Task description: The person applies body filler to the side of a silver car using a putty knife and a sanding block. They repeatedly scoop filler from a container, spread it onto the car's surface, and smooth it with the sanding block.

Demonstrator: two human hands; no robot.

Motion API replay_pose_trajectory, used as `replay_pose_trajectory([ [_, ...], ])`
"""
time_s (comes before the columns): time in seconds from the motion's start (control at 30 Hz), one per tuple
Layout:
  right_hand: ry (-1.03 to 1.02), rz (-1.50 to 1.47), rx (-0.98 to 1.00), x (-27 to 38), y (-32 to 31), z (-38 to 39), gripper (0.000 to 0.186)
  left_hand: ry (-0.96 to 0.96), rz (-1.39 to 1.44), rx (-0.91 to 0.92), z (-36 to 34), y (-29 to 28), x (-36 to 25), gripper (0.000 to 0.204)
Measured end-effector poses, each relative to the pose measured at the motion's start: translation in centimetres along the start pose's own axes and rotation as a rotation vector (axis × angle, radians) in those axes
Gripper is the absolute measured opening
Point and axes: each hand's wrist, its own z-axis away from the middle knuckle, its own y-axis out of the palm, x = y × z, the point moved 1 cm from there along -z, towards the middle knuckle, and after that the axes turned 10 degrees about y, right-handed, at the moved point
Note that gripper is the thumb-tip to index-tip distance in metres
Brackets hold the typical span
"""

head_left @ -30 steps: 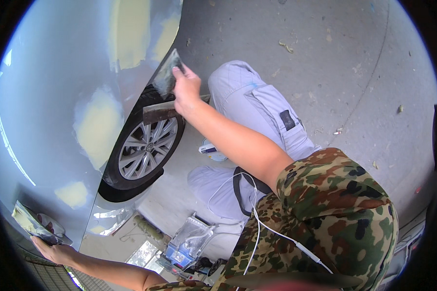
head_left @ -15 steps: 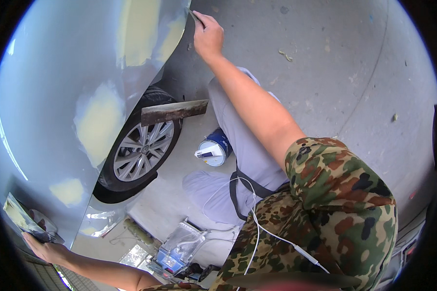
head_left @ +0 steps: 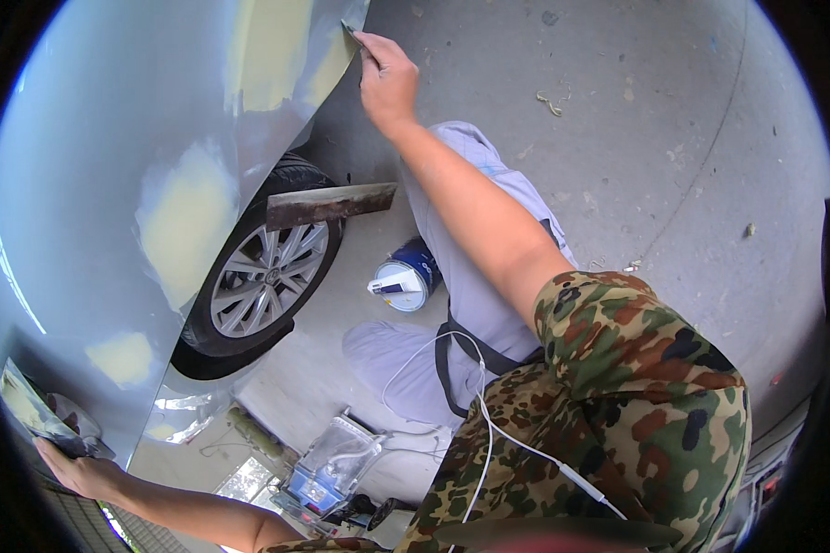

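Note:
A grey car body panel (head_left: 92,230) fills the left side, with pale yellow filler patches (head_left: 192,219) on it. At its upper edge, my right hand (head_left: 389,81) pinches a thin dark filler spreader (head_left: 349,30), whose tip lies against the panel beside a narrow filler patch (head_left: 330,72). Far to the lower left, my left hand (head_left: 81,472) is closed on the near edge of a flat plate (head_left: 29,405) smeared with pale filler. A crumpled-looking greyish thing shows behind that plate; its kind is unclear. The left fingertips are partly hidden.
Below the panel are a car wheel (head_left: 269,281) and a stained flat strip (head_left: 332,205) jutting out across it. A blue can (head_left: 417,269) with a white tube (head_left: 397,283) on its lid stands by my legs. A clear-and-blue box (head_left: 327,475) with cables sits lower down.
My right hand and the spreader have moved slightly left and down, from the panel's edge onto its surface. My left hand and the plate have shifted a little left with the view.

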Motion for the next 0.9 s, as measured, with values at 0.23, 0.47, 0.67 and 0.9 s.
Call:
replay_pose_trajectory([
  [0.23,0.016,-0.017,0.019,1.6,0.2,2.6,0.026,-0.120,0.025,-0.053,0.0,0.7,-1.6,0.059],
  [0.47,0.035,-0.016,0.048,3.4,0.1,5.3,0.027,-0.025,0.070,-0.017,0.0,0.1,0.9,0.055],
  [0.67,0.080,-0.051,0.086,4.9,-0.3,7.3,0.035,0.048,-0.047,0.015,-0.1,0.2,0.8,0.069],
  [0.9,0.063,-0.052,0.105,6.3,-0.6,9.5,0.033,0.200,-0.142,0.074,-0.1,-0.6,4.0,0.058],
])
